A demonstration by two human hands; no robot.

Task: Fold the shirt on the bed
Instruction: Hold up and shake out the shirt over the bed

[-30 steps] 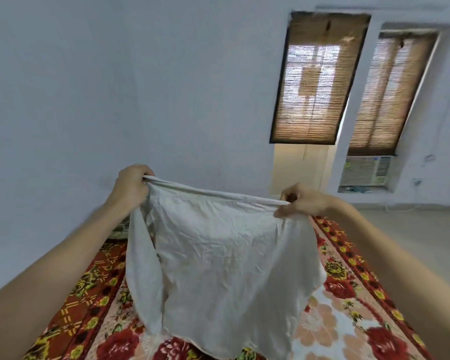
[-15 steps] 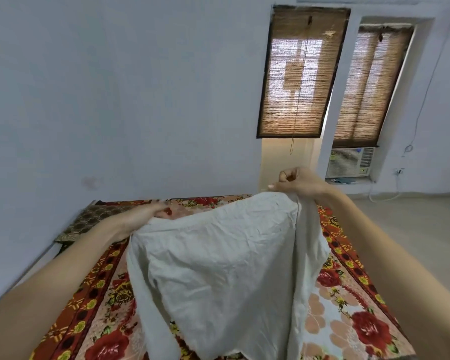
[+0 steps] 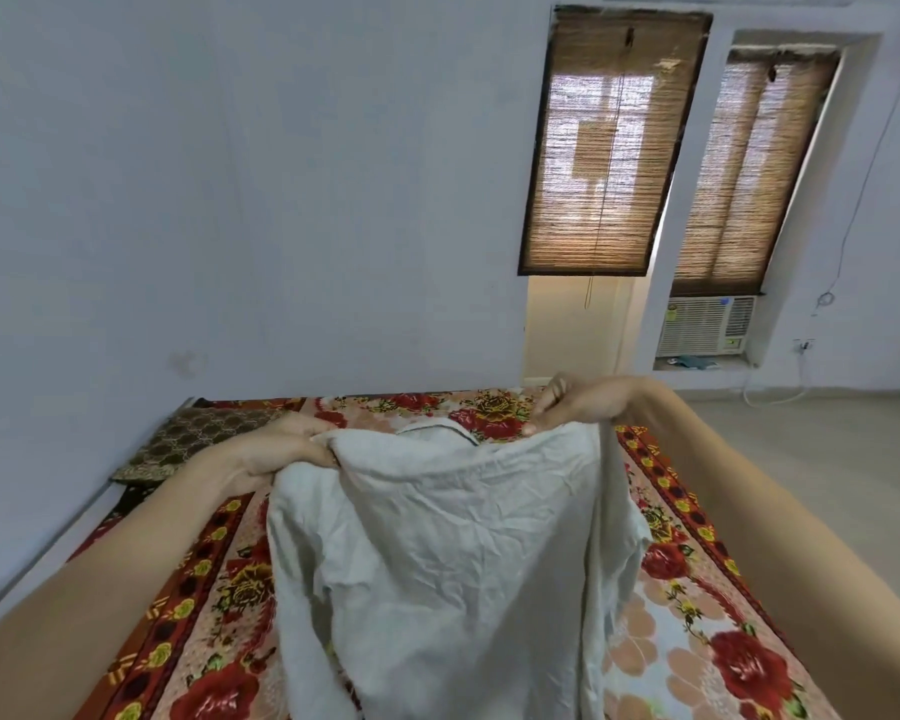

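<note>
A wrinkled white shirt (image 3: 453, 558) hangs spread between my two hands over the bed (image 3: 697, 631), which has a red floral cover. Its collar shows at the far top edge. My left hand (image 3: 287, 446) grips the shirt's upper left corner, fingers closed in the cloth. My right hand (image 3: 578, 402) pinches the upper right corner a little higher and farther away. The shirt's lower part drapes down toward me and hides the middle of the bed.
A dark patterned pillow (image 3: 198, 439) lies at the bed's far left by the white wall. Beyond the bed are two windows with bamboo blinds (image 3: 609, 148) and an air conditioner (image 3: 705, 324). Bare floor (image 3: 827, 459) lies to the right.
Both hands have lowered and carried the shirt forward, away from me, over the bed. The cloth went from hanging upright to draping flatter, with the collar now showing.
</note>
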